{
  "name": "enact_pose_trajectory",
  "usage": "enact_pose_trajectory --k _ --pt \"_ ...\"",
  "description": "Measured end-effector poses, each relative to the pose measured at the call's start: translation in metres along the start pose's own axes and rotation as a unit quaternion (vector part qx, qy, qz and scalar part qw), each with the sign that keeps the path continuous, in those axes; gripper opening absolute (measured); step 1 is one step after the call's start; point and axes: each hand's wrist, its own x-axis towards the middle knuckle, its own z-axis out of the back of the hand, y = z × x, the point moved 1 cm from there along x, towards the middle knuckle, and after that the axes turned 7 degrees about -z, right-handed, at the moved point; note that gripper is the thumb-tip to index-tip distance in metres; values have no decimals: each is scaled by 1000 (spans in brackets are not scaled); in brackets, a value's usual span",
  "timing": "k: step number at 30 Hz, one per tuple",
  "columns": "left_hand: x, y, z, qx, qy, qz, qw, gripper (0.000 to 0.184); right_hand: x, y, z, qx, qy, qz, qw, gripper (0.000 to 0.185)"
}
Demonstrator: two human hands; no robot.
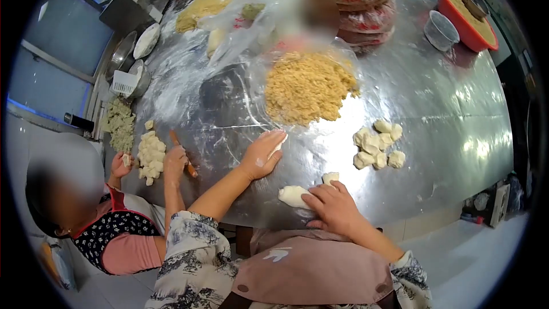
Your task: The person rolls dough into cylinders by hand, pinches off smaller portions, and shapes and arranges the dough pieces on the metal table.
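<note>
My left hand [262, 154] reaches out over the metal tabletop, its fingers together and floury. A white piece of dough [279, 145] shows along the edge of its fingers, mostly hidden by the hand. Close to the front edge, my right hand [336, 210] curls its fingers over the end of a smooth, plump dough roll [293, 196]. A smaller lump of dough [330, 178] sits just beyond the right fingers. Ahead of both hands lies a large heap of yellow crumbly filling [309, 88].
Several dough pieces [374, 146] lie at the right. At the left, a co-worker's hand [175, 160] is on a wooden rolling pin [190, 169], near more dough pieces [151, 157] and pale-green filling [119, 123]. A red basin [479, 37] and clear tub [440, 30] stand far right.
</note>
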Motion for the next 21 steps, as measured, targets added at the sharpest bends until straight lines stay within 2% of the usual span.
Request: enact_pose_trajectory --k 2,3,4,5,6,7,10,11,14,18,21 --pt "4 -14 -9 7 -4 -2 1000 47 4 -11 12 15 -9 12 1000 72" --pt "5 -18 -13 21 4 11 1000 47 8 -19 21 27 -58 17 998 71" --pt "7 -21 -18 15 7 9 1000 47 14 -33 34 34 -62 -6 997 70" --pt "8 -24 -21 10 10 8 1000 47 16 -45 42 -30 -187 -20 982 73" --pt "9 -26 -23 6 13 8 1000 47 22 -58 49 -85 -269 -82 956 73" --pt "12 -30 -27 1 20 2 1000 49 28 -73 58 -179 -301 -156 924 78" --pt "26 -49 -44 31 -7 -11 999 52 36 -99 71 -171 -248 -303 904 81" --pt "31 -52 -49 37 -5 -16 999 54 32 -100 73 -134 -209 -312 917 79" --pt "49 -61 -66 52 -15 -17 998 52 21 -109 63 -108 -221 -295 923 55" --pt "92 -74 -104 31 -35 -19 999 46 -7 -105 62 -117 -241 -259 928 33" --pt "143 -82 -142 8 -38 -37 999 41 -38 -99 50 -119 -261 -232 930 30"
